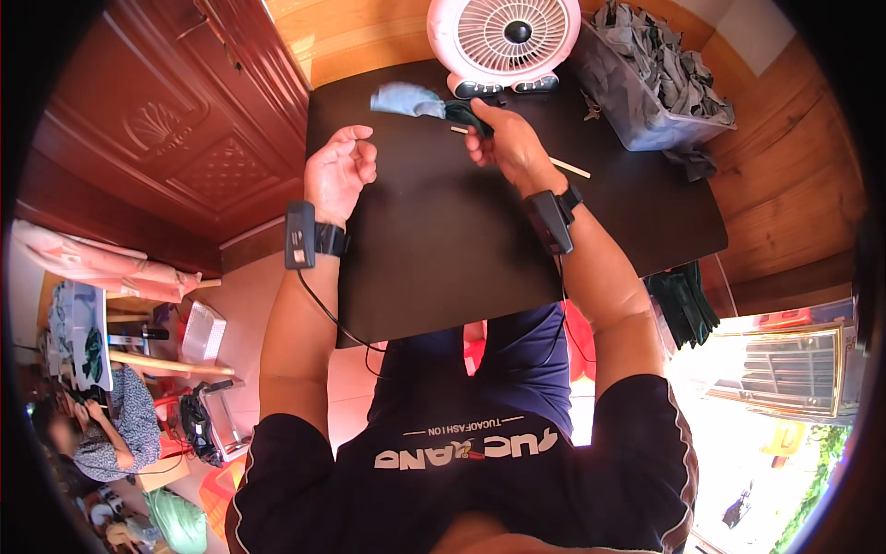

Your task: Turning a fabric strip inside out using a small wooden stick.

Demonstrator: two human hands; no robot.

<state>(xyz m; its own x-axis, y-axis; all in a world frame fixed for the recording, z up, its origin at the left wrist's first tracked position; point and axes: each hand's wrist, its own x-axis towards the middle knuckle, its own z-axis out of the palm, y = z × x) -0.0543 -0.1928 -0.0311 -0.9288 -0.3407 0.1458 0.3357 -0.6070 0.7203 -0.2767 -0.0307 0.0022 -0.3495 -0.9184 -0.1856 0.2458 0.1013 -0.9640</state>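
Note:
My right hand point(509, 146) is closed on one end of a dark green piece of cloth point(469, 114). A light blue piece of cloth point(406, 100), smeared by motion, stretches left from it; I cannot tell whether the two are joined. Below and left of the blue cloth, my left hand point(341, 171) is raised with loosely curled fingers and nothing visible in it. A thin whitish stick point(570, 168) lies on the dark table point(434, 249), partly hidden behind my right hand.
A pink and white fan point(506, 42) stands at the table's far edge. Right of it, a translucent bin point(660, 129) overflows with grey cloth pieces point(664, 60). Dark green cloth point(683, 305) hangs by the right edge. At far left, another person point(120, 434) sits near a light tray point(92, 342).

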